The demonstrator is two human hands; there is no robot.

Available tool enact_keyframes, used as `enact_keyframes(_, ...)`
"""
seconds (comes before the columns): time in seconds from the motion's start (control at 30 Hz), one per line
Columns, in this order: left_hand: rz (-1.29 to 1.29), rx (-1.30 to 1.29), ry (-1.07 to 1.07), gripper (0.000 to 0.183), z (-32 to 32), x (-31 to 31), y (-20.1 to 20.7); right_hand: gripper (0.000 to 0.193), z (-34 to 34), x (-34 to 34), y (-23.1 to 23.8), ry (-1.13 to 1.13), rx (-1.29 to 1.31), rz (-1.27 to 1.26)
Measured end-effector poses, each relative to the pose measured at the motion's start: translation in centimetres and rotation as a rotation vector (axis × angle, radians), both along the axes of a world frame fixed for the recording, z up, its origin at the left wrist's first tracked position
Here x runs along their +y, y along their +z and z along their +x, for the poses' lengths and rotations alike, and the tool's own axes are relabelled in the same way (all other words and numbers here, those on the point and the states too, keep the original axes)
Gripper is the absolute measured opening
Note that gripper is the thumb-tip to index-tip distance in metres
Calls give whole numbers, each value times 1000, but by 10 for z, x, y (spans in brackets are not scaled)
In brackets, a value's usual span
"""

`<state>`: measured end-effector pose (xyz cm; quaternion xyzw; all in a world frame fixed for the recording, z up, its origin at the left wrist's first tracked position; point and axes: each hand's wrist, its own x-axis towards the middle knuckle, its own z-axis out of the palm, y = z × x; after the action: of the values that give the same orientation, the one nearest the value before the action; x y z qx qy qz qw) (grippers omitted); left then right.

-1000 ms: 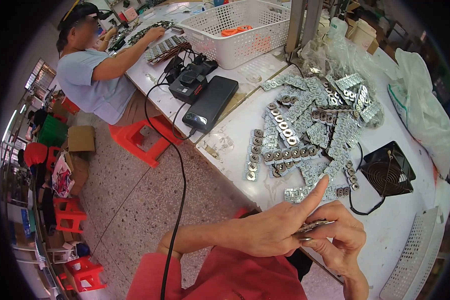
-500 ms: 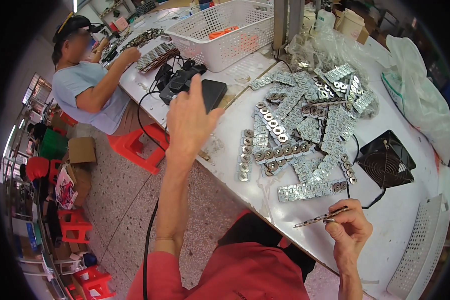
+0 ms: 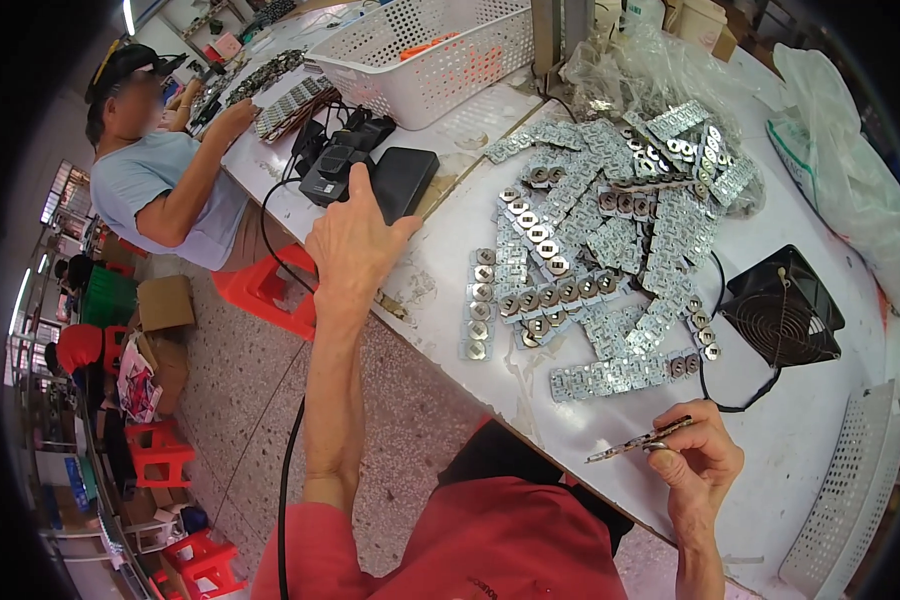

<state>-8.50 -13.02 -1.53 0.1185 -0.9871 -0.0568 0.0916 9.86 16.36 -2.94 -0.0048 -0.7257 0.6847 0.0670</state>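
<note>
My left hand (image 3: pixel 352 252) reaches over the table's left edge with the index finger stretched out and the thumb apart, holding nothing. Its fingertip is at the cluster of black devices with cables (image 3: pixel 342 165), next to a flat black box (image 3: pixel 406 180); whether it touches cannot be told. At the front right, my right hand (image 3: pixel 702 455) pinches one end of a thin metal strip (image 3: pixel 625 446), seen almost edge-on. Beyond that hand lies a loose pile of silvery metal strips (image 3: pixel 610 240), several bearing round discs.
A black fan (image 3: pixel 782 310) with a cable stands right of the pile. White perforated baskets sit at the back (image 3: pixel 420 70) and right edge (image 3: pixel 845 490). Clear plastic bags (image 3: pixel 660 50) lie behind the pile. A co-worker (image 3: pixel 160 170) sits at the left beside a red stool (image 3: pixel 270 290).
The view has shifted slightly. My left hand has come down a little, its index finger now at the black devices. My right hand keeps the strip in nearly the same place.
</note>
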Motion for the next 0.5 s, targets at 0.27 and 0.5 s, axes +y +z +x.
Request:
enact_keyframes(0.27, 23, 195, -64, 71, -5, -19, -13, 17, 2, 3, 1, 17, -12, 6)
enact_keyframes(0.5, 112, 338, -101, 70, 1, -26, -16, 16, 2, 2, 0, 50, -12, -9)
